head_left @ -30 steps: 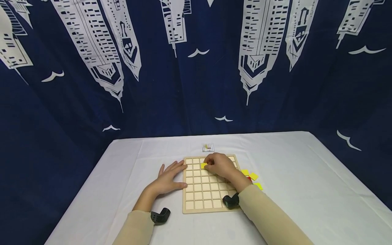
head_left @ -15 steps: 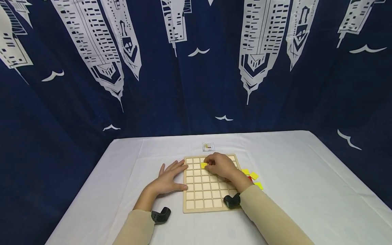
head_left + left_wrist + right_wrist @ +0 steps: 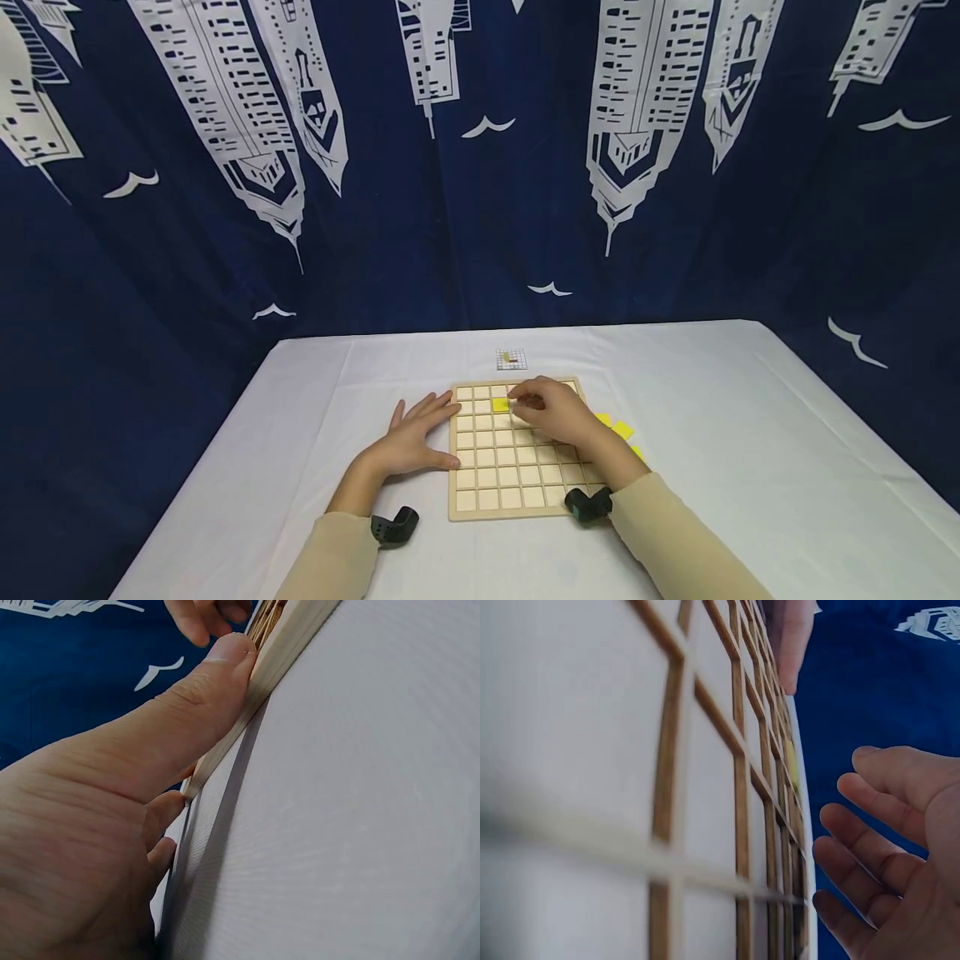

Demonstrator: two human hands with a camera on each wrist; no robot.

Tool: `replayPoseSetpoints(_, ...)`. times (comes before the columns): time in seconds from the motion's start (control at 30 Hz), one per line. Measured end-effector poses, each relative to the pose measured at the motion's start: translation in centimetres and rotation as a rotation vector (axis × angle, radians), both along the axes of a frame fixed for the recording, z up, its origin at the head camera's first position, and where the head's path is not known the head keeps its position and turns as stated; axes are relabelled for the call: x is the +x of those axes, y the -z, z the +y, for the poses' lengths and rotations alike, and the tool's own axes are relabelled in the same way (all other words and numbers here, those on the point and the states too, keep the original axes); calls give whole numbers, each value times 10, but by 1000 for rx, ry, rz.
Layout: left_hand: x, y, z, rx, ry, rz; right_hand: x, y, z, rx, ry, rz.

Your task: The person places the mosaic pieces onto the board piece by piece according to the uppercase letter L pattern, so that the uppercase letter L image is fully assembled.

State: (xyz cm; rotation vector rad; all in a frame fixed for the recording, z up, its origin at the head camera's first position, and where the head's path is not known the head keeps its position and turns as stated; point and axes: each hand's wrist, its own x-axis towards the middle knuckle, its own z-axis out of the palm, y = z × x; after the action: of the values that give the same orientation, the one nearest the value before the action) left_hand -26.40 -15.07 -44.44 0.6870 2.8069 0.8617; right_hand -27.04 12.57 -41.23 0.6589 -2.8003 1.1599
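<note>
Head view: one yellow tile (image 3: 500,405) sits in your grid board (image 3: 517,492), most cells bare; your left hand (image 3: 411,442) flat at its edge, right hand (image 3: 555,412) loose, empty.

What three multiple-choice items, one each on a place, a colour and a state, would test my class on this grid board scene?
1. Where does the left hand rest?
A. against the board's left edge
B. on the loose tiles
C. on the small card

2. What colour is the tile seated in the wooden grid board?
A. blue
B. yellow
C. green

3. How are the right hand's fingers?
A. clenched in a fist
B. pinching a tile
C. relaxed, holding nothing

Answers: 1 A, the thumb presses the board's side in the left wrist view; 2 B, one yellow square shows in the second row; 3 C, the right wrist view shows spread, empty fingers.
</note>
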Motion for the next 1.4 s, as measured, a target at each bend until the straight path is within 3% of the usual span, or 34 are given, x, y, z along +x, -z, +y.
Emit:
replayPoseSetpoints(0.3,0,-1,1,5,-8,4,9,-7,28,-48,76,18)
replayPoseSetpoints(0.73,0,0,2,-6,-25,27,7,-13,73,-38,205,19)
replayPoseSetpoints(0.97,0,2,2,-16,-24,22,6,-10,90,12,247,-63)
replayPoseSetpoints(1.4,-1,2,1,-24,-9,24,3,4,110,116,210,-177)
